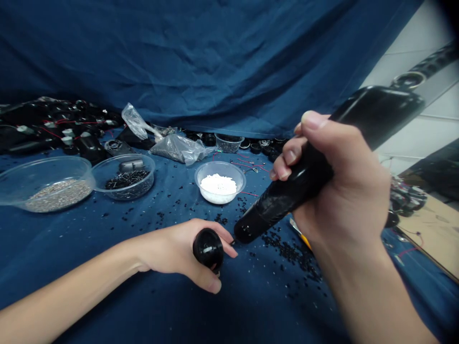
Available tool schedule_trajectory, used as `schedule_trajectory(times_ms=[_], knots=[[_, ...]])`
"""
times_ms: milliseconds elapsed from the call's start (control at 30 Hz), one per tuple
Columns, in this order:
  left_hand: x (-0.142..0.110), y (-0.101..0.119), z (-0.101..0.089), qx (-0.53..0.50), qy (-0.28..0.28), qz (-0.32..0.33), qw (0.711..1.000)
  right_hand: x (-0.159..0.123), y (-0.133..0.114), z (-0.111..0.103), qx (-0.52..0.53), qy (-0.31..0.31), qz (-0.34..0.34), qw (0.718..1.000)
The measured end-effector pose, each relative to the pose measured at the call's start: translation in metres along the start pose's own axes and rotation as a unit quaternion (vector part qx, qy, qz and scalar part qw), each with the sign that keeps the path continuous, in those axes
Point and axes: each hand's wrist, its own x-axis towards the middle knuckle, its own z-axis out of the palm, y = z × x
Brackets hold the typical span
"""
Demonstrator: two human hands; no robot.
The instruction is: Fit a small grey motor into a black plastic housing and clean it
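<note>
A round black plastic part (208, 248) sat cupped in the left hand (172, 248), held just above a blue cloth (258, 306). The right hand (344, 186) clenched a black handheld power tool (276, 205), its nose just beside the part, above scattered small black pieces (283, 243).

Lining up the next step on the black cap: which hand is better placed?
Right, probably: the right hand grips a black handheld tool whose tip sits beside the black cap, while the left hand is busy cradling that cap.
</note>
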Motion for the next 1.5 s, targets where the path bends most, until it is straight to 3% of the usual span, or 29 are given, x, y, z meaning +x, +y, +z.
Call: schedule_trajectory(times_ms=[500,700,1100,1300,1500], knots=[[-0.001,0.001,0.001,-0.028,-0.003,0.003,1.0,-0.003,-0.01,0.005,-0.009,0.006,-0.015,1.0],[0.001,-0.002,0.0,-0.089,-0.017,0.015,0.996,0.001,-0.01,0.007,0.015,0.024,-0.039,0.999],[0.001,0.002,-0.001,-0.169,0.004,-0.01,0.986,-0.005,-0.013,0.008,-0.016,0.015,-0.052,0.998],[-0.002,0.002,-0.001,-0.174,0.018,0.001,0.985,-0.004,-0.015,0.006,0.007,0.019,-0.09,0.996],[-0.001,0.002,-0.002,-0.192,0.001,0.026,0.981,-0.003,-0.027,0.005,-0.015,0.054,-0.054,0.997]])
